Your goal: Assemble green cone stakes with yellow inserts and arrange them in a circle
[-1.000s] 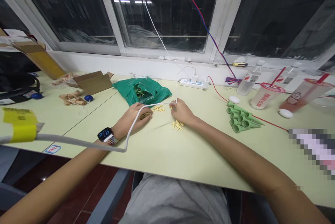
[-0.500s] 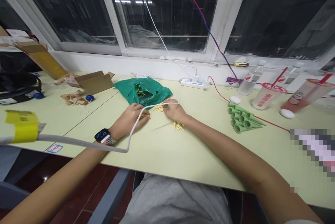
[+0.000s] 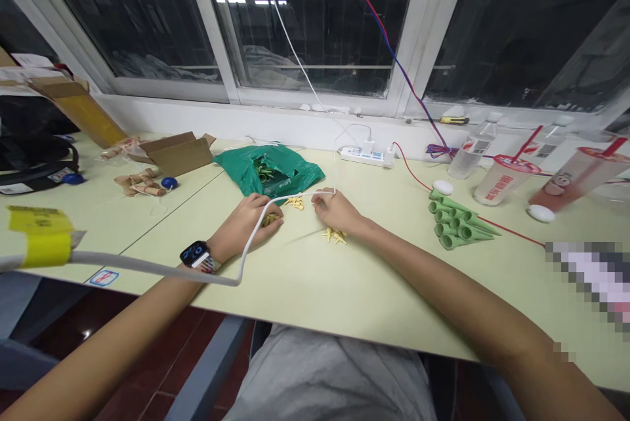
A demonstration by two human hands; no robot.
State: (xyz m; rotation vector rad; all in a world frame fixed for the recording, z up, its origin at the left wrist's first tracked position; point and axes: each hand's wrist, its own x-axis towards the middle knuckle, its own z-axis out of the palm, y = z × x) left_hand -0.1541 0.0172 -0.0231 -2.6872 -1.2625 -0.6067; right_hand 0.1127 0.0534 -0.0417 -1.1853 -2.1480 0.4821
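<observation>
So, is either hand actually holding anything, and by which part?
Cannot be told: the left hand covers small yellow pieces on the table; the right hand shows nothing in its grip.

2 hands (image 3: 253, 216), 2 cups (image 3: 496, 189), 2 bottles (image 3: 466, 153)

Pixelated patch (image 3: 588, 280) by rt edge unreadable; left hand (image 3: 251, 214) covers pt of yellow bits (image 3: 270, 218); green bag (image 3: 268, 170) contents too small.

A dark smartwatch (image 3: 195, 254) sat behind the left hand (image 3: 246, 214), at 8 o'clock. Grey cloth (image 3: 325, 375) covered the lap, at 6 o'clock.
</observation>
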